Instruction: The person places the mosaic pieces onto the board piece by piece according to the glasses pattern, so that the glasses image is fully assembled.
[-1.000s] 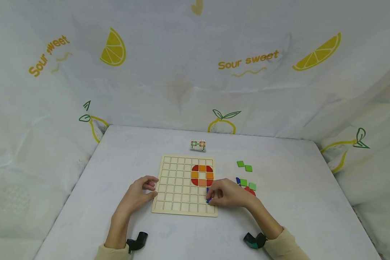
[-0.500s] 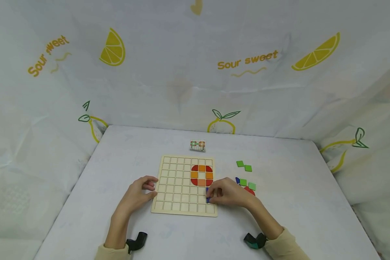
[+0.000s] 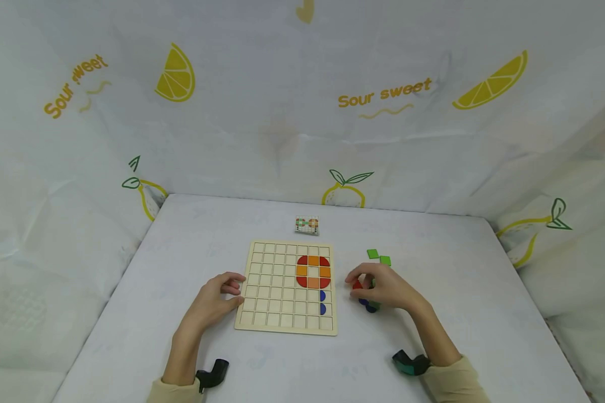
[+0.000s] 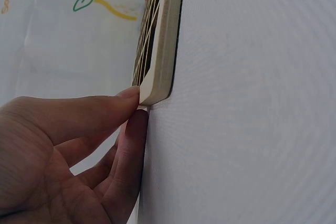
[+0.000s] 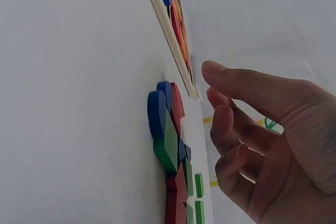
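"What's the left hand (image 3: 212,299) doing?"

"From my end, it's at the left edge of the board (image 3: 272,280). Thumb and forefinger touch that edge, spread apart along it, and the other fingers are loosely bent."

"And the right hand (image 3: 385,286)?"

"I see it hovering to the right of the board, over the loose blocks (image 5: 167,148). The grip is spread, thumb apart from the fingertips."

"Which blocks are those?"

"I make out blue rounded ones, green ones and red ones, bunched just beside the board. Two green squares (image 3: 372,254) lie farther off, also to its right."

"What sits on the board?"

"A ring of red and orange tiles (image 3: 313,261), toward its right side. Below that, in the board's rightmost column, I count two blue half-circles (image 3: 322,309). Beyond the board's far edge I see a small card (image 3: 307,225) with a coloured pattern."
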